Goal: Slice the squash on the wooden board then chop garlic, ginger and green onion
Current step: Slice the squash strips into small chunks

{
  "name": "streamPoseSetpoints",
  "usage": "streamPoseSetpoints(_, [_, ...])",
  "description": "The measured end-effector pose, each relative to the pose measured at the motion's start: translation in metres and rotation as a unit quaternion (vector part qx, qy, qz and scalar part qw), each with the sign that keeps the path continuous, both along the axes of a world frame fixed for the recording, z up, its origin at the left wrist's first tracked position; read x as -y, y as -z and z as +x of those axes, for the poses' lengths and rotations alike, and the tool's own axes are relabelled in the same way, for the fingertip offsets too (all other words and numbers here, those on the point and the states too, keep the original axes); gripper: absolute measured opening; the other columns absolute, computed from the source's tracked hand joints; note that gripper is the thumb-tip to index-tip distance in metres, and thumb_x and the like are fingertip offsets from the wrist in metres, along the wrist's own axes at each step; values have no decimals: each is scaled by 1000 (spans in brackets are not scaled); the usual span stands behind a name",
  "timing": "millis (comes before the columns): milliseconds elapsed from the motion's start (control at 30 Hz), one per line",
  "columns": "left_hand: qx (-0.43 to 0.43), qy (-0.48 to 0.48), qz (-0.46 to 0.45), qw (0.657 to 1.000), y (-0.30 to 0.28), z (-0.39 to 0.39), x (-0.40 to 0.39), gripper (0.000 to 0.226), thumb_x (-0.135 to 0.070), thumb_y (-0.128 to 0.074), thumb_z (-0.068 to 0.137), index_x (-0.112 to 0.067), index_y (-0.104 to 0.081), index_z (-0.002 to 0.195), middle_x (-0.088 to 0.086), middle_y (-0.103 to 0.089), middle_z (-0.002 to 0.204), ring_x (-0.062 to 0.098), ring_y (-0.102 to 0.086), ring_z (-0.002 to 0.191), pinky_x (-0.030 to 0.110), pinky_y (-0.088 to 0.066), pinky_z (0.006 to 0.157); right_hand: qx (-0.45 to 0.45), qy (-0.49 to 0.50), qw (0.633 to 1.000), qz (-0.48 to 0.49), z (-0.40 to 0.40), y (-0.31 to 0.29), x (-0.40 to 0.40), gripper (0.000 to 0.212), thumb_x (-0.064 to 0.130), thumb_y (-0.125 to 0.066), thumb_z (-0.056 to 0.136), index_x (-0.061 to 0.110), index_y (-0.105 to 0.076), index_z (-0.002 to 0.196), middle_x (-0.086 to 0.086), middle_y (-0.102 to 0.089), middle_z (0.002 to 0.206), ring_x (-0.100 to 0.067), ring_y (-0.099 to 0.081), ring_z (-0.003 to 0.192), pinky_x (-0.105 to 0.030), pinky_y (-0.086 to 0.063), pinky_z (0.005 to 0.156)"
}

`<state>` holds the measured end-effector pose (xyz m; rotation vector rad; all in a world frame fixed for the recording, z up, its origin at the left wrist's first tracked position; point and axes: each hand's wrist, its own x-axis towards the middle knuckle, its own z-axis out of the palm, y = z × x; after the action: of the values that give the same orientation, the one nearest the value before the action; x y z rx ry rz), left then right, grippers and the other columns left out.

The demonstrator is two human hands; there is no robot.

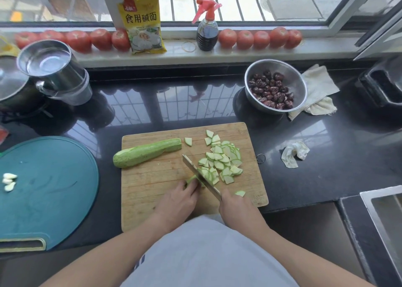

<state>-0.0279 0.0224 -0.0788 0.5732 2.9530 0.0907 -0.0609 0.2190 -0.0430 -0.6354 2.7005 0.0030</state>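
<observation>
Squash half, pale green and long (148, 153), sat on the rectangular wooden board (152, 186). Left hand (177, 201) pinned down a small squash piece (191, 179), right hand (237, 210) gripped the steel cleaver (201, 174) beside a pile of thin slices (221, 160).

**Board at the centre, bowl behind right**

The wooden board (174, 189) lies on the worktop (326, 178). On it, the uncut squash half (148, 153) lies left of the slices (221, 160). A round board (47, 191) to the left carries garlic cloves (9, 181). Behind right stands the bowl of dates (275, 86), a cloth (318, 91) beside it.
</observation>
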Motion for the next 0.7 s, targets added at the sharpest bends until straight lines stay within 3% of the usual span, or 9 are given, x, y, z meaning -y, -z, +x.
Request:
streamPoseSetpoints(67, [-9,6,1,1000,-2,-1,0,50,-8,-76,66,-11,-73,116,3,-68,118,20,-61,75,28,-45,40,-31,7,999,4,0,-5,2,48,9,-72,65,20,-26,75,3,-46,44,-27,-35,31,-28,-1,40])
streamPoseSetpoints(133, [-13,16,-2,1000,-3,-1,-1,47,-9,-77,65,-12,-74,112,2,-68,118,19,-60,73,27,-44,40,-18,16,1000,5,0,0,2,49,9,-69,64,20,-22,76,3,-44,42,-27,-37,28,-26,4,42])
streamPoseSetpoints(233, [-23,25,-8,999,-2,-2,-1,40,-13,-73,66,-17,-76,106,-1,-70,115,17,-60,71,25,-45,44,2,24,1000,-1,-4,18,7,28,12,-53,80,20,-26,80,-3,-56,56,-31,-61,50,-29,-16,41])
streamPoseSetpoints(333, [-31,37,-15,999,-3,-3,0,36,-13,-68,69,-16,-76,104,-1,-69,110,17,-58,70,24,-46,50,33,75,996,-38,-9,28,17,13,19,-39,93,23,-28,87,-3,-62,76,-33,-65,74,-35,-30,52])
streamPoseSetpoints(400, [-34,40,-19,998,-3,-3,2,39,-13,-59,73,-17,-75,108,-2,-68,110,16,-58,71,23,-45,52,47,99,991,-76,-13,26,18,14,24,-39,96,24,-30,86,-1,-55,69,-34,-58,70,-36,-31,54])
streamPoseSetpoints(467, [-32,37,-13,999,-3,-2,4,41,-15,-65,72,-17,-75,112,-3,-68,110,15,-59,73,22,-45,50,67,119,985,-107,-14,21,13,16,26,-39,97,24,-31,83,2,-44,62,-33,-48,65,-38,-33,55])
streamPoseSetpoints(567, [0,28,-8,1000,-4,-2,4,53,-19,-83,62,-17,-75,115,-3,-66,111,14,-61,76,22,-45,47,61,96,989,-99,-10,16,5,3,25,-40,96,24,-38,94,-2,-57,70,-37,-57,71,-42,-45,63])
streamPoseSetpoints(633, [11,22,-15,1000,-5,-1,4,56,-18,-86,58,-16,-75,113,-1,-66,112,15,-61,75,22,-44,44,51,69,993,-76,-7,13,5,12,24,-40,94,24,-40,106,-5,-64,76,-39,-62,77,-43,-49,70])
streamPoseSetpoints(700, [15,15,-15,1000,-5,-2,3,57,-15,-85,56,-13,-74,112,1,-66,114,16,-60,75,23,-43,42,51,54,996,-57,-5,10,6,10,21,-40,93,22,-40,103,-5,-59,69,-41,-63,76,-40,-44,62])
